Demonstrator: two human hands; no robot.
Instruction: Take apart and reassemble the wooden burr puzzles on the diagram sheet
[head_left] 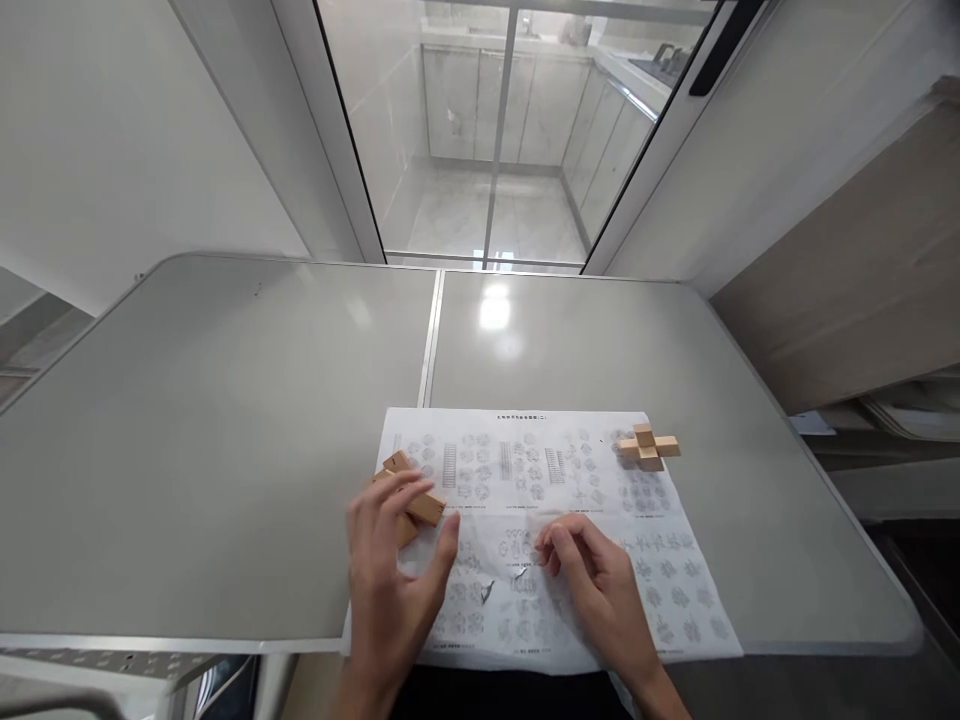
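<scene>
A white instruction sheet [570, 480] printed with puzzle diagrams lies at the near edge of the grey table [225, 420]. My left hand [390, 570] hovers over the sheet's left side, fingers spread above a group of wooden puzzle pieces [420, 500], not gripping them. My right hand [600, 580] rests on the middle of the sheet with its fingers curled and pinched together; what they hold, if anything, is too small to make out. A small wooden burr cross [648, 447] sits alone on the sheet's upper right corner, away from both hands.
The table is a folding one with a seam [431, 340] down its middle. Behind it stands a glass sliding door [495, 130]. A wooden cabinet [855, 260] lies to the right. The sheet has small tears [487, 592] near my hands.
</scene>
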